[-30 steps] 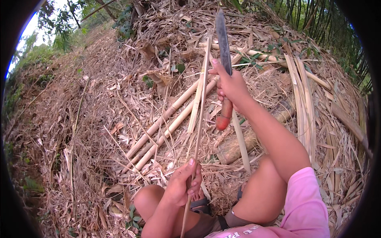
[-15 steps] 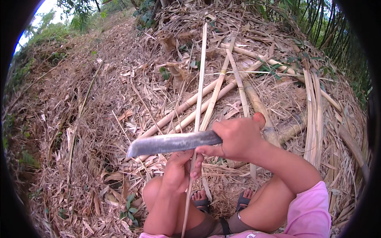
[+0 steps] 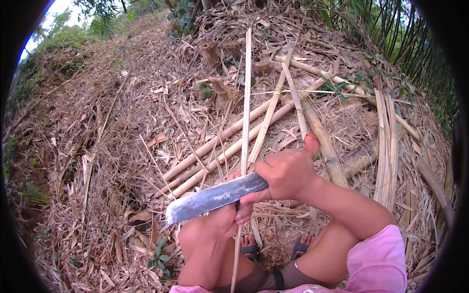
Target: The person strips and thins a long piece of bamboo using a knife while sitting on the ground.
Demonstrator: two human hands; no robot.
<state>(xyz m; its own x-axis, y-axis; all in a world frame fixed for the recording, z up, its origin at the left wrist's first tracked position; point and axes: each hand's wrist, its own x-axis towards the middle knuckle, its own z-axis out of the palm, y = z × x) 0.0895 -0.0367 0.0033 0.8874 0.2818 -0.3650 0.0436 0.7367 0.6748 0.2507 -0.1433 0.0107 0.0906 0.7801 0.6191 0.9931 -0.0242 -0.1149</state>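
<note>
My right hand (image 3: 289, 173) is closed around the handle of a machete (image 3: 215, 195), whose reddish butt end shows above the fist. Its broad grey blade points left, tip tilted down toward me, and crosses a long, pale bamboo strip (image 3: 246, 102). Below the blade, my left hand (image 3: 225, 219) grips this strip, with fingers wrapped round it and partly hidden by the blade. From my lap the strip runs away from me, nearly straight up the view. Where the blade meets it, I cannot make out the exact contact.
Several bamboo poles (image 3: 220, 138) lie crossed on the leaf-strewn ground ahead. Split bamboo lengths (image 3: 386, 146) lie at the right, near a thicker pole (image 3: 325, 141). Cut stumps (image 3: 220, 90) stand farther off. My sandalled feet (image 3: 249, 246) are below my hands.
My right hand has moved the machete slightly toward me, and the blade's tip has dropped. The left hand keeps its grip on the bamboo strip.
</note>
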